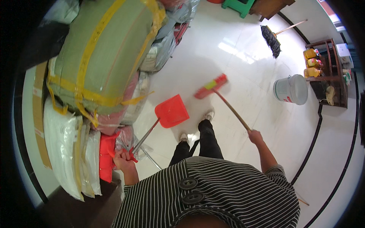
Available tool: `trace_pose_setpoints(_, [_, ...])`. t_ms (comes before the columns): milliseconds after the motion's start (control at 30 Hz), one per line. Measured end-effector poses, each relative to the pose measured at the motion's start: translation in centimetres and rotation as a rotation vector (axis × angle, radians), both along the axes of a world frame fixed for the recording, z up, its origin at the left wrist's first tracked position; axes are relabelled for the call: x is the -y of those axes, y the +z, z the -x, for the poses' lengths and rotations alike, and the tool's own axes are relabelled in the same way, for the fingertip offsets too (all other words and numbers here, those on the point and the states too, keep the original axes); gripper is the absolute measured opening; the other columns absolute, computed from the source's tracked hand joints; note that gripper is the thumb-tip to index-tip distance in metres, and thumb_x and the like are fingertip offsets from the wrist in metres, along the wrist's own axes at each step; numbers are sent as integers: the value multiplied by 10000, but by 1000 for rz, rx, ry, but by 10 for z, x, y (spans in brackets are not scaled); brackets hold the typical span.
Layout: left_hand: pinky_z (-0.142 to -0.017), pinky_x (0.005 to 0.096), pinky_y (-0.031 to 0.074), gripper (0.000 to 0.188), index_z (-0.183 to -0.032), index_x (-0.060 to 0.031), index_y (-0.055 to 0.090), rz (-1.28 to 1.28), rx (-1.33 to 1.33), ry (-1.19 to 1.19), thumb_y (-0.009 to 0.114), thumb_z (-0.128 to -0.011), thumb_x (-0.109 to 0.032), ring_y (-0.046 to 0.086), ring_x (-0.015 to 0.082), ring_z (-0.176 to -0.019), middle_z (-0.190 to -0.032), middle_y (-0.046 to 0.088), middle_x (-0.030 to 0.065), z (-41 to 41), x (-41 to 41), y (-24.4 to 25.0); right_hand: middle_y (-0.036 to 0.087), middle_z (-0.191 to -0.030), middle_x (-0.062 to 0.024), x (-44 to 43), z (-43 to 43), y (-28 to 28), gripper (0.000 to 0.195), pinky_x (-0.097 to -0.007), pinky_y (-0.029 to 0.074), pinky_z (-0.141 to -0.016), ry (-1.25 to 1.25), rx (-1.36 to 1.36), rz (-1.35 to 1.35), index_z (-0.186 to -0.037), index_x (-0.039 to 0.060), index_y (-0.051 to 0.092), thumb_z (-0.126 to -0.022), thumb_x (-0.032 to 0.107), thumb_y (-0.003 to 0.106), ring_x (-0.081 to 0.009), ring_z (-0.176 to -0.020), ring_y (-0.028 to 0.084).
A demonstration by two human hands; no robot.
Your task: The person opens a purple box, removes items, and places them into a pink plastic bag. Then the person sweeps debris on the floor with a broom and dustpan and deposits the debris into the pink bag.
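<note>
My left hand (123, 160) grips the metal handle of a red dustpan (172, 111), close beside the stacked packages on the left. The dustpan's pan is in front of my feet, to the left. In my right hand (255, 137) is the wooden handle of a red broom (212, 86) with a yellow-green patch at the middle of its head. The broom head is slightly blurred and lies ahead of my right foot, apart from the dustpan. No debris can be made out on the pan.
A large green bag (111, 54) with yellow straps rests on wrapped bundles at left. A black mop (271, 41) leans by the far right wall. A lidded bucket (291, 89) stands near a wooden shelf (330, 71) holding oil bottles (312, 63). A green stool (239, 7) is at the top.
</note>
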State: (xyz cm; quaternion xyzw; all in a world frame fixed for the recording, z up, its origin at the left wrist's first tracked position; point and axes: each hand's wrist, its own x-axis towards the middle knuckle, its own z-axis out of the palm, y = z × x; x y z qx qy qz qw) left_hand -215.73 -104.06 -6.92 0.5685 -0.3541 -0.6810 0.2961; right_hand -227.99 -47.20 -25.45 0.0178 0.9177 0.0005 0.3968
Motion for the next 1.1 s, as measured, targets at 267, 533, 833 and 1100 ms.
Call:
trace_pose_setpoints(267, [-315, 191, 178, 126, -694, -112, 384, 6, 9, 55, 378, -629, -4, 215, 60, -361, -475, 257, -47, 59, -49, 10, 538, -974, -115, 225, 253, -19, 311, -356, 415, -750, -36, -1, 203, -955, 67, 547, -773, 265, 390, -269, -902, 512])
trace_pose_setpoints(533, [-321, 217, 185, 182, -571, -125, 295, 38, 136, 126, 405, -661, -11, 188, 69, -354, -450, 191, -38, 166, -98, 8, 543, -946, -124, 48, 238, -78, 395, -373, 408, -751, -229, 134, 63, -947, 73, 530, -780, 382, 349, -283, -889, 507])
trace_pose_setpoints(833, [-307, 217, 185, 151, -646, -130, 361, 7, -11, -129, 441, -655, -1, 201, 74, -321, -424, 204, -50, 283, -113, -23, 542, -863, -203, -114, 162, 15, 420, -421, 401, -722, -254, 170, 31, -841, 4, 539, -793, 362, 323, -354, -824, 505])
trace_pose_setpoints(1100, [-316, 216, 196, 154, -646, -124, 364, 34, -98, -139, 429, -652, 14, 193, 72, -326, -425, 207, -52, 376, -115, 1, 549, -860, -192, 57, 353, 20, 398, -416, 427, -692, -183, -109, 167, -826, 8, 512, -797, 361, 330, -321, -809, 529])
